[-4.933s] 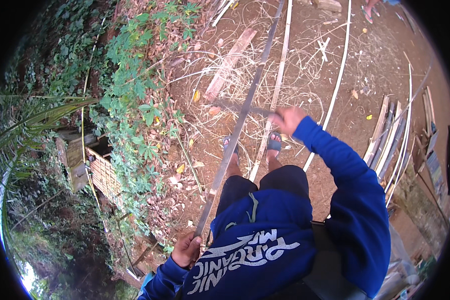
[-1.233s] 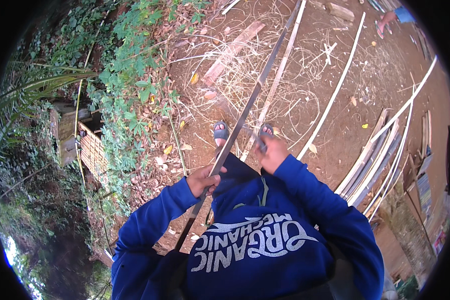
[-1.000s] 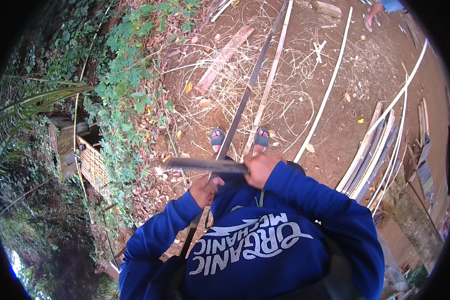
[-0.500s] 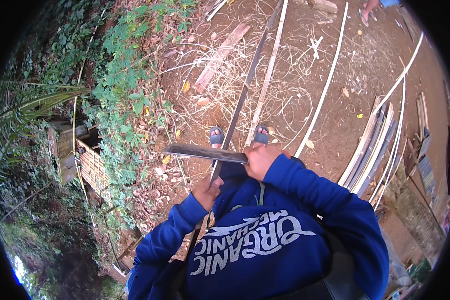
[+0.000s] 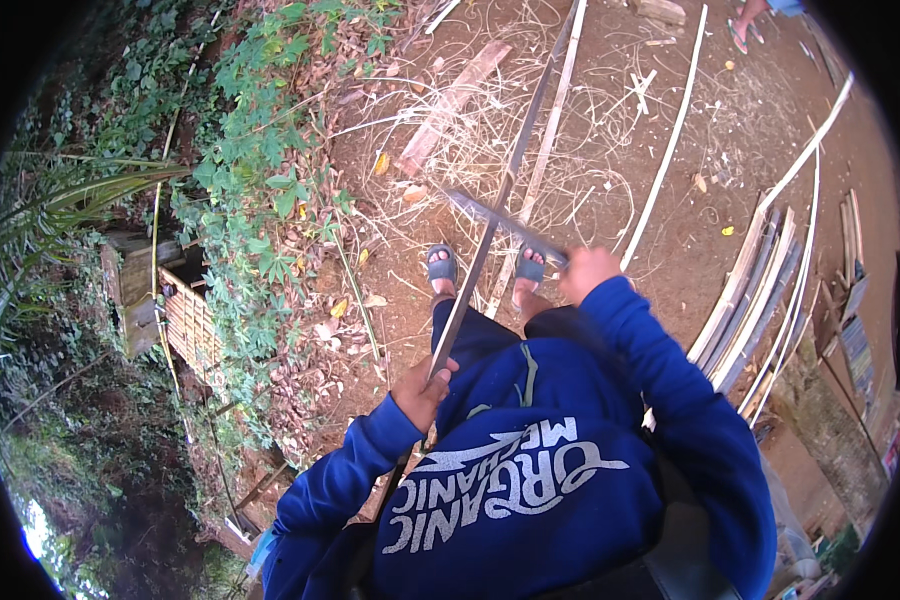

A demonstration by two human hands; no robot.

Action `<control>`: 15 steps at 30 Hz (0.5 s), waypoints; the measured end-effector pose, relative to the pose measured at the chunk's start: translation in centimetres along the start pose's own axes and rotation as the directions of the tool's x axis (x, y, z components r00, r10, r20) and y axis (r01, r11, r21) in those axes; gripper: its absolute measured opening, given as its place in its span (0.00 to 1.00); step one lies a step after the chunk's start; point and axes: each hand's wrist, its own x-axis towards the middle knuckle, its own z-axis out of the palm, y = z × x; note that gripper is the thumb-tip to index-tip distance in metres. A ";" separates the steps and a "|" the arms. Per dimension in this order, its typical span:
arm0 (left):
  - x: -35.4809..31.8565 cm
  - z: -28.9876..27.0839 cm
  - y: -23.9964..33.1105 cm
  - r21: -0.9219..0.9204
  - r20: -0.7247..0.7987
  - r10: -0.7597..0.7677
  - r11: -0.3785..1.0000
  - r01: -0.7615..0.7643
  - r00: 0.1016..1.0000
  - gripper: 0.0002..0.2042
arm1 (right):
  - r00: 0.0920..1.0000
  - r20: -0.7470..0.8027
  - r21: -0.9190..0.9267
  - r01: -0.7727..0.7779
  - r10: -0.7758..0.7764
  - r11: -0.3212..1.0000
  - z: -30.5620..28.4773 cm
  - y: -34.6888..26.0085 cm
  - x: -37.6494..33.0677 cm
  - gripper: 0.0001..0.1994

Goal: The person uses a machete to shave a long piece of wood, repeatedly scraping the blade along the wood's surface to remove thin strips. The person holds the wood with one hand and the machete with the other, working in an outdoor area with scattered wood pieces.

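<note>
Dark-brown and narrow, the long flat strip, wood or bamboo by its look (image 5: 470,285), slants from your waist up past your feet to the top of the view. Your left hand (image 5: 422,393) has it near the lower end, fingers curled round, no gap showing. And there's the change: the dark-grey, straight metal blade (image 5: 532,240), close to your left knuckles half a second ago, is now farther out along the strip, crossing it at a slant with its tip up and to the left. Your right hand (image 5: 590,275) has gone out with it, fingers folded tight at the handle end, the handle itself mostly hidden. That, as I judge it, puts the edge at a farther stretch of the strip, well apart from your left fingers. Is it touching? Can't tell from this angle. Below the crossing sit your grey open-toed sandals (image 5: 442,268), one on either side of the strip. A pale, flat wooden strip (image 5: 538,165) runs close on the right, and thin, curly, straw-coloured shavings (image 5: 610,150) litter the brown soil beyond.
</note>
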 end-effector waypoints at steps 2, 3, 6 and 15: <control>0.1 0.6 0.2 -0.090 -0.002 -0.090 0.992 0.090 0.996 0.09 | 0.999 0.023 -0.004 0.029 -0.029 1.000 -0.8 0.9 0.8 0.13; 0.3 0.6 0.6 -0.160 0.063 -0.125 0.978 0.133 0.990 0.11 | 0.994 0.043 0.023 0.096 -0.097 0.995 -2.0 -0.6 0.1 0.12; 0.9 -0.1 0.6 -0.383 0.238 -0.079 0.908 0.168 0.968 0.13 | 0.931 0.091 0.194 0.332 -0.354 0.923 -0.5 -4.8 -3.8 0.13; 1.6 -3.9 -1.4 -0.501 0.149 0.122 0.865 -0.032 0.981 0.24 | 0.818 0.023 0.339 0.535 -0.575 0.774 -0.5 -10.2 -8.0 0.11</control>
